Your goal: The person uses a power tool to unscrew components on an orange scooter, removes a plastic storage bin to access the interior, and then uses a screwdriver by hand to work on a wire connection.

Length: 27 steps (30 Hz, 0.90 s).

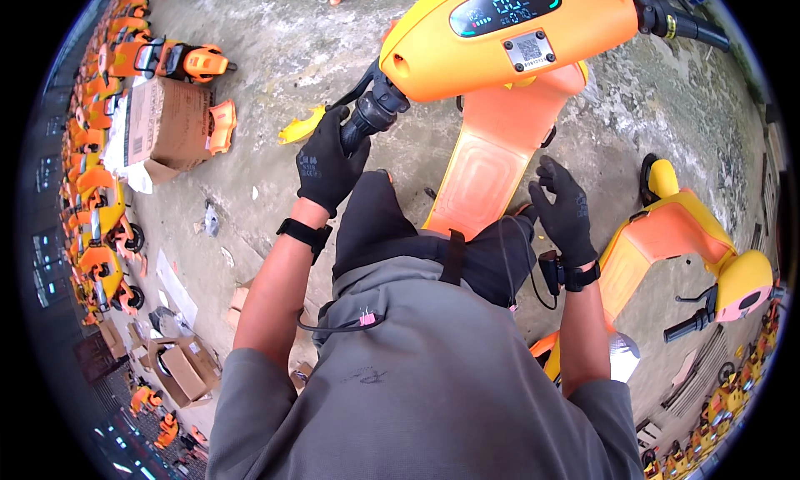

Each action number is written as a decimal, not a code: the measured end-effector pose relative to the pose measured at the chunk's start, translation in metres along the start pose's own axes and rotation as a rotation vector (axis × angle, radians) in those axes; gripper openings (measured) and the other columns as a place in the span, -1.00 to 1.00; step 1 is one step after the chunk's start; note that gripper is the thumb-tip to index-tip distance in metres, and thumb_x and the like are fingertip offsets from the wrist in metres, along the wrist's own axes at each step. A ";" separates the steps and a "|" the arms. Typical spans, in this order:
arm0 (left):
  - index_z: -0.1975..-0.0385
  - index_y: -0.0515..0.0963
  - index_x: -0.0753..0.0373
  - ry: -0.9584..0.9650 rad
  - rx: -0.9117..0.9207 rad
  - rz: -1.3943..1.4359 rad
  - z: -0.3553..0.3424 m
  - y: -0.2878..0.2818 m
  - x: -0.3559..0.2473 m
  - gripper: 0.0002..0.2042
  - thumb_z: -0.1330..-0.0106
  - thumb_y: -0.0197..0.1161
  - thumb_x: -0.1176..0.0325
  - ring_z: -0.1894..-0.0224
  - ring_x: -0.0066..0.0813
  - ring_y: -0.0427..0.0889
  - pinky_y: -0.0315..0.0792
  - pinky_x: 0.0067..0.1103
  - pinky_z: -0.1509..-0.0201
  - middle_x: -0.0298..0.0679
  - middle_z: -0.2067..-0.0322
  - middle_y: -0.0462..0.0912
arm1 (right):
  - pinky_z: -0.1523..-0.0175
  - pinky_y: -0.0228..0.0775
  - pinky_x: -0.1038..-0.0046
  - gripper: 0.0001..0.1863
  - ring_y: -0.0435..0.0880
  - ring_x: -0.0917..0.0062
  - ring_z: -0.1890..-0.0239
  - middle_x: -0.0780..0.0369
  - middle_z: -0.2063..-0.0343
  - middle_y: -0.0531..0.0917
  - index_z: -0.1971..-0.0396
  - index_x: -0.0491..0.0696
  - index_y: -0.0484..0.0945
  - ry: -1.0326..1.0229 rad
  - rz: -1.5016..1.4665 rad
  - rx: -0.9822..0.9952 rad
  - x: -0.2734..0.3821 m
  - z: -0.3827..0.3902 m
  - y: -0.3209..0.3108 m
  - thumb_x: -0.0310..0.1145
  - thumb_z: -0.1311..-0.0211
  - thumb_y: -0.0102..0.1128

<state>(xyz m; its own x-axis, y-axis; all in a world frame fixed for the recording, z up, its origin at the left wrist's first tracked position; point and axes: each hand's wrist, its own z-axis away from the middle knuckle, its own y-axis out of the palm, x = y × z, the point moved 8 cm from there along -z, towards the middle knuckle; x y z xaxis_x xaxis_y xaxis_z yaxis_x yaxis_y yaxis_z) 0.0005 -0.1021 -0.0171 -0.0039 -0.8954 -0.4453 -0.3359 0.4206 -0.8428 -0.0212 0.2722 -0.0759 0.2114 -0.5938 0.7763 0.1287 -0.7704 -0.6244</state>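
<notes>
In front of me stands an orange electric scooter, its handlebar cover point(475, 59) bearing a lit display point(506, 10) and a small code plate point(529, 50). My left hand point(331, 165), in a black glove, is wrapped round the scooter's left handlebar grip point(367, 117). A brake lever runs beside that grip. My right hand point(565, 209), gloved too, hangs in the air to the right of the scooter's footboard point(479, 176). Its fingers are bent but apart, and nothing shows in them. The right handlebar grip point(696, 26) is untouched.
A second yellow and orange scooter point(667, 238) stands close on my right. At the left are a large cardboard box point(167, 122), an opened carton point(185, 370) and a long row of scooters point(104, 217). A yellow plastic piece point(302, 126) lies on the concrete.
</notes>
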 end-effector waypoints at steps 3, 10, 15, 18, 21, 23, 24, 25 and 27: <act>-0.19 0.41 0.29 -0.054 -0.013 0.265 0.044 -0.025 0.049 -0.43 -0.22 0.39 0.20 0.02 -0.18 0.67 0.54 -0.38 -0.01 0.04 0.12 0.65 | 0.03 0.54 0.33 -0.56 0.71 0.27 0.14 0.04 0.14 0.68 -0.11 -0.18 0.49 -0.043 -0.071 0.081 0.056 -0.003 0.015 -0.45 -0.22 0.29; 0.00 0.57 0.43 -1.251 0.955 -0.209 0.516 -0.038 0.258 -0.30 -0.39 -0.07 -0.23 -0.20 0.09 0.50 0.34 -0.24 -0.29 0.21 -0.03 0.59 | -0.06 0.50 0.26 -0.57 0.68 0.21 0.07 0.04 0.09 0.68 -0.08 -0.20 0.53 -0.539 -0.103 0.383 0.234 -0.029 0.075 -0.46 -0.19 0.25; 0.14 0.61 0.30 -1.694 0.664 0.455 0.659 0.048 0.140 -0.42 -0.42 -0.05 -0.18 0.04 -0.05 0.65 0.51 -0.23 -0.02 0.01 0.15 0.69 | -0.21 0.30 0.15 -0.49 0.51 0.17 -0.10 0.08 -0.01 0.57 -0.10 -0.13 0.49 -0.919 0.298 0.609 0.325 -0.035 0.177 -0.37 -0.10 0.32; 0.20 0.61 0.11 -2.095 -0.083 1.327 0.675 0.072 0.085 -0.65 -0.42 0.14 -0.06 0.30 -0.39 0.68 0.58 -0.33 0.15 -0.27 0.34 0.69 | -0.22 0.29 0.14 -0.42 0.51 0.15 -0.09 0.08 -0.01 0.57 -0.17 -0.10 0.45 -0.968 0.514 0.768 0.308 -0.044 0.236 -0.36 -0.09 0.32; 0.20 0.59 0.14 -2.012 -0.265 1.673 0.657 0.081 0.064 -0.69 -0.43 0.16 0.02 0.36 -0.39 0.68 0.59 -0.42 0.27 -0.28 0.40 0.67 | -0.01 0.45 0.23 -0.39 0.62 0.22 0.09 0.05 0.08 0.61 -0.19 -0.08 0.45 -0.896 0.696 0.922 0.281 -0.061 0.260 -0.40 -0.06 0.35; 0.21 0.57 0.16 -2.039 -0.353 1.797 0.652 0.090 0.047 -0.70 -0.42 0.19 0.03 0.43 -0.43 0.66 0.57 -0.50 0.33 -0.29 0.46 0.64 | 0.20 0.49 0.31 -0.47 0.67 0.29 0.30 0.07 0.26 0.65 -0.12 -0.11 0.50 -0.576 0.669 1.024 0.266 -0.084 0.263 -0.44 -0.09 0.37; 0.22 0.56 0.16 -2.116 -0.254 1.630 0.664 0.099 0.043 -0.71 -0.40 0.22 0.04 0.51 -0.44 0.62 0.53 -0.51 0.43 -0.30 0.52 0.60 | 0.25 0.49 0.32 -0.53 0.66 0.31 0.37 0.09 0.34 0.64 -0.06 -0.12 0.52 -0.674 0.701 1.038 0.269 -0.085 0.267 -0.44 -0.11 0.37; 0.23 0.56 0.17 -2.145 -0.006 1.431 0.657 0.103 0.046 -0.68 -0.38 0.23 0.01 0.56 -0.45 0.59 0.49 -0.50 0.46 -0.30 0.55 0.59 | 0.29 0.48 0.34 -0.59 0.66 0.33 0.44 0.11 0.42 0.64 -0.01 -0.13 0.54 -0.775 0.729 1.046 0.273 -0.085 0.272 -0.44 -0.13 0.37; 0.24 0.56 0.21 -2.132 0.179 1.394 0.622 0.083 0.052 -0.63 -0.34 0.25 -0.03 0.59 -0.46 0.54 0.48 -0.52 0.47 -0.32 0.57 0.57 | 0.31 0.46 0.34 -0.73 0.64 0.33 0.47 0.15 0.52 0.61 0.17 -0.12 0.57 -0.752 0.807 1.039 0.281 -0.085 0.281 -0.38 -0.16 0.37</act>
<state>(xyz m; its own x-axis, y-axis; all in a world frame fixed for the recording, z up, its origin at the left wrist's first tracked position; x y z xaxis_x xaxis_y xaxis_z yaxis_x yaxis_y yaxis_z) 0.5588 -0.0228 -0.2982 0.4397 0.8973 0.0399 -0.8978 0.4378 0.0481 -0.0078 -0.1306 -0.0256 0.9468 -0.2642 0.1840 0.2785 0.3852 -0.8798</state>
